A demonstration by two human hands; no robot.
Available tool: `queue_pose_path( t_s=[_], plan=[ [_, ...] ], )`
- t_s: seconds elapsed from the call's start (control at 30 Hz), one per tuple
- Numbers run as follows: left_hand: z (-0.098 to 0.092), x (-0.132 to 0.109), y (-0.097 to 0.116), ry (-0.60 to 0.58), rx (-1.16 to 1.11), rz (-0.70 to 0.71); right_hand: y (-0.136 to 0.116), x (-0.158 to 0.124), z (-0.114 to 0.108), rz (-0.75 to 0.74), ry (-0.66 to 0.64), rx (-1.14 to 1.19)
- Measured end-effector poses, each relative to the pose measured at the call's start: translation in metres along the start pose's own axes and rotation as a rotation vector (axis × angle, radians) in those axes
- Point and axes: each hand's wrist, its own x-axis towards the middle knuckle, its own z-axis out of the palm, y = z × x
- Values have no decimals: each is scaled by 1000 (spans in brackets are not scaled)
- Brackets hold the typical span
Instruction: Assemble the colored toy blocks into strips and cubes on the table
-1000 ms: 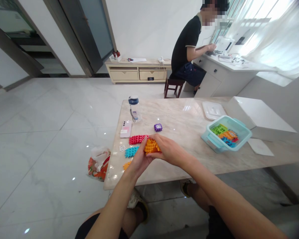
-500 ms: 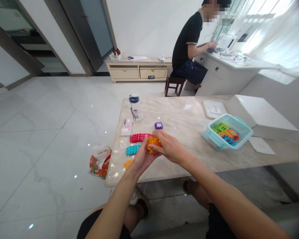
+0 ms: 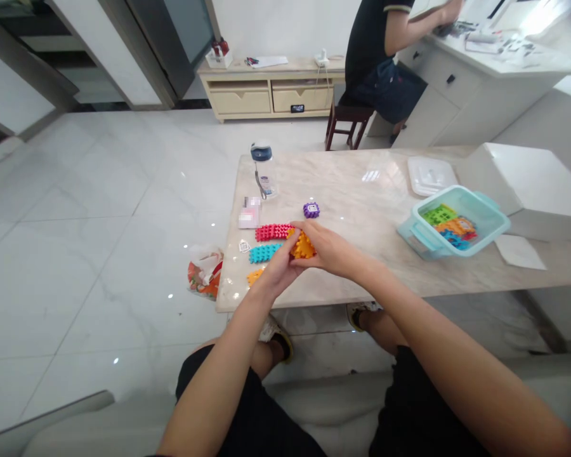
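Note:
Between my two hands is a stack of orange toothed plastic building pieces (image 3: 304, 245), held just over the table. My left hand (image 3: 283, 261) grips it from the left with the thumb up, while my right hand (image 3: 327, 246) wraps its far and right sides. Beyond my left hand lie a row of red toothed pieces (image 3: 272, 232) and a row of blue toothed pieces (image 3: 263, 254). Nearer the table edge is a yellow-orange toothed piece (image 3: 254, 277), partly covered by my left arm. A small purple block (image 3: 311, 209) with a printed label sits beyond my right hand.
A light-blue bin (image 3: 421, 236) with green, orange and blue pieces stands on the right of the marble table (image 3: 356, 190). Near it are a clear lid (image 3: 432, 176) and a white box (image 3: 528, 184). A clear jar (image 3: 266, 178) stands at back left. Another person (image 3: 378, 44) sits beyond.
My view has tilted down, so the table sits higher in it. The orange stack has turned in my hands and now shows a toothed face; both hands still hold it.

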Motion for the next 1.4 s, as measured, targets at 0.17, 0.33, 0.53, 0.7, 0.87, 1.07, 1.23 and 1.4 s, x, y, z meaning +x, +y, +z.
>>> queue_pose_path(
  t_s=[0.17, 0.33, 0.53, 0.7, 0.87, 1.07, 1.23, 1.4],
  plan=[
    [-2, -3, -1, -94, -9, -40, 2, 1, -9, 10, 13, -41],
    [-4, -4, 0, -110, 38, 13, -3, -4, -16, -53, 0, 50],
    [-6, -5, 0, -117, 127, 7, 5, -15, -8, 20, 42, 105],
    [-5, -6, -1, -154, 147, 15, 10, -15, -8, 95, 13, 80],
    [-8, -4, -2, -107, 220, 7, -1, -11, -13, 21, -16, 64],
    [-14, -2, -3, -75, 283, 27, -4, -8, 3, 16, 20, 97],
    [-18, 3, -3, -45, 286, 47, 6, 1, 17, 42, 52, 141],
    [-17, 6, -4, -9, 270, 58, 13, 5, 20, 14, 61, 184]
  ],
)
